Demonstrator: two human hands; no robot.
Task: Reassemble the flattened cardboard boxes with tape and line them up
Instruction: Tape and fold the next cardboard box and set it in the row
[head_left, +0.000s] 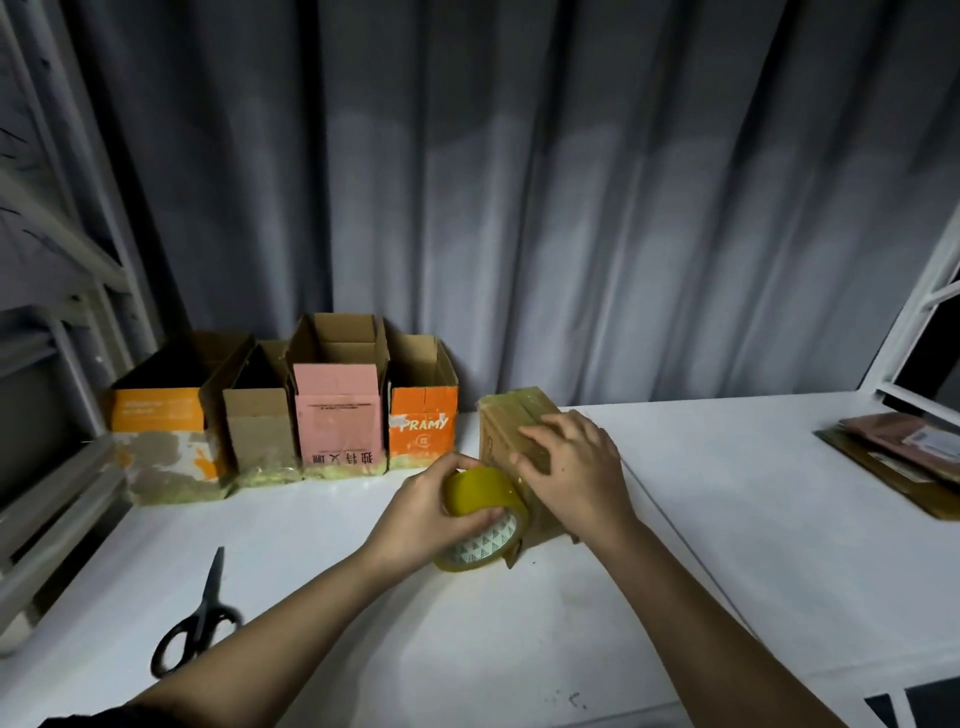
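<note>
A small brown cardboard box (506, 421) lies on its side at the middle of the white table (753, 545), its upper faces shiny with tape. My right hand (574, 467) presses flat on the box with spread fingers. My left hand (431, 506) grips a roll of yellow-brown packing tape (483, 514) held against the box's near left side. Several assembled boxes stand in a row at the back left, open tops up: an orange one (156, 415), a plain brown one (257, 421), a pink one (337, 415) and an orange one marked PRAMY (423, 426).
Black scissors (200, 623) lie on the table at the near left. A stack of flattened cardboard (904, 462) rests at the right edge. A grey curtain (571, 208) hangs behind the table, a metal shelf frame (52, 260) stands on the left, and a white frame (930, 322) on the right.
</note>
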